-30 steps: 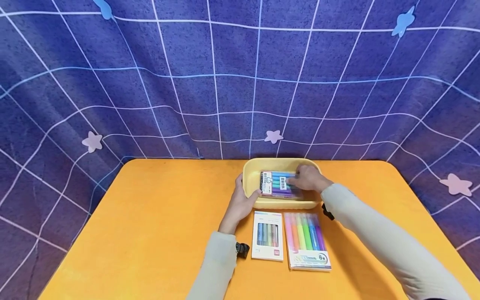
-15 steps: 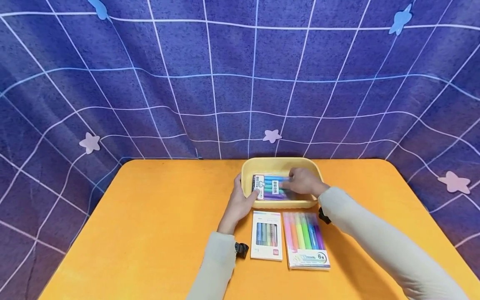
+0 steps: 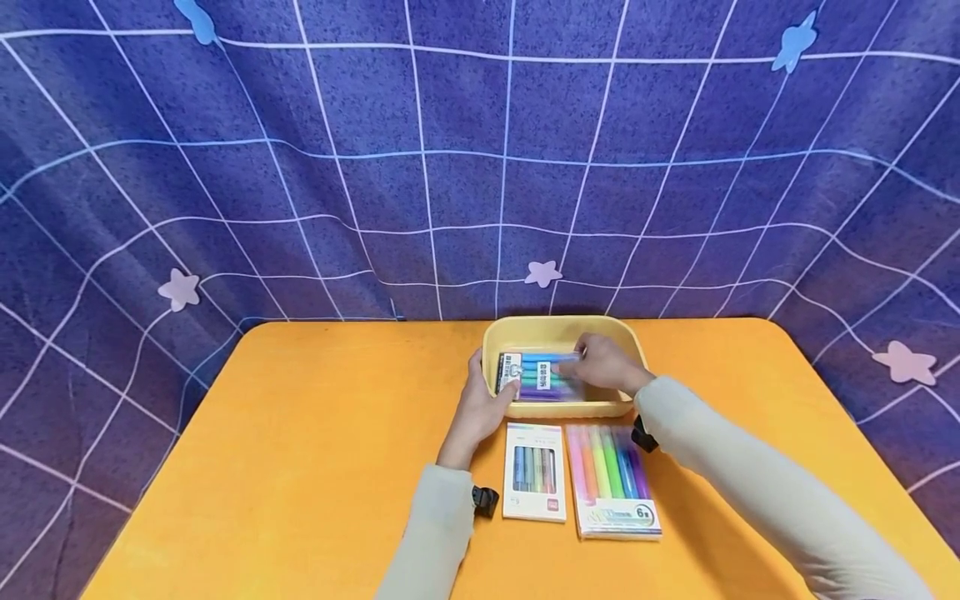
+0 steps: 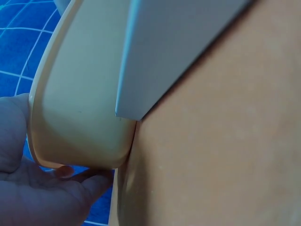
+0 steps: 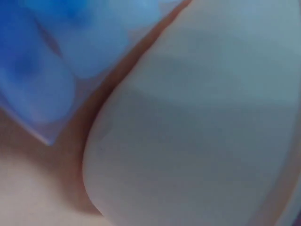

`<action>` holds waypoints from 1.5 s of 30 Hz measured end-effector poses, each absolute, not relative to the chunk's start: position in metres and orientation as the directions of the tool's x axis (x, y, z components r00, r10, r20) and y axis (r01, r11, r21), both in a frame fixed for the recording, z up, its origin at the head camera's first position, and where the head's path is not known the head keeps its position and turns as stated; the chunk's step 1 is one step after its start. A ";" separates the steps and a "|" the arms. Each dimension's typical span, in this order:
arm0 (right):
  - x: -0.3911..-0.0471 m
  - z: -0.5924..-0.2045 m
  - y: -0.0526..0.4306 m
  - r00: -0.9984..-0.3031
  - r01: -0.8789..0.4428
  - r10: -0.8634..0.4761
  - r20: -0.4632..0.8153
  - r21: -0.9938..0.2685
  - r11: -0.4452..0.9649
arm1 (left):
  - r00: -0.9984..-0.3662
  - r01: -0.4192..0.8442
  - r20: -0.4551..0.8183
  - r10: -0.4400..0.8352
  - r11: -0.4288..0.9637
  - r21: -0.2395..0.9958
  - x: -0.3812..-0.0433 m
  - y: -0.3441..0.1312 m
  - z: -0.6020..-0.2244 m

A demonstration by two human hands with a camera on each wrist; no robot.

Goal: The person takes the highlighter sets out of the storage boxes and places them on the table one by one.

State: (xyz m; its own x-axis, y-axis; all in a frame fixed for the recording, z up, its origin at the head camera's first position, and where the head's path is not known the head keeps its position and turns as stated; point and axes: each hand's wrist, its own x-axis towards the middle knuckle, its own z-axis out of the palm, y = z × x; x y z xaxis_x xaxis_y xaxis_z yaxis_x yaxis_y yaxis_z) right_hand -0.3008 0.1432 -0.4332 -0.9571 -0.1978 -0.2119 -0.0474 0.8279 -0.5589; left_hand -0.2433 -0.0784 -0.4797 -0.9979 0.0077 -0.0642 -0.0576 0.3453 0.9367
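Observation:
A pale yellow plastic bin [image 3: 570,410] stands at the table's far edge. My left hand [image 3: 482,410] grips its left end, thumb at the rim and fingers around the outside; the left wrist view shows this hand [image 4: 42,197] against the bin's wall [image 4: 84,89]. Inside the bin, a clear pack of colored pens [image 3: 528,382] with a white label lies at the left. My right hand [image 3: 606,365] reaches in over the right side and pinches the pack's right end, which looks blurred. The right wrist view shows only the bin's outer wall [image 5: 197,136], no fingers.
In front of the bin lie a white box of markers [image 3: 535,508] and a clear pack of bright highlighters [image 3: 617,467], side by side on the orange table [image 3: 322,467]. A blue gridded curtain [image 3: 465,183] hangs behind the table.
My right hand has shifted left inside the bin, and the pen pack has slid left with it to the bin's left end. My left hand has kept its hold on the bin.

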 end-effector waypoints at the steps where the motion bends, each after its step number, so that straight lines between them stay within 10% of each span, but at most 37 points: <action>1: -0.301 -0.432 0.144 -0.959 -0.051 -0.199 -0.202 -0.568 0.822 | -0.998 -0.056 -0.062 0.007 0.344 0.937 -0.243 -0.078 -0.480; 45: -0.270 -0.396 0.157 -0.861 -0.454 -0.506 0.048 -0.519 0.724 | -0.999 0.013 0.001 0.036 0.336 0.942 -0.239 -0.080 -0.480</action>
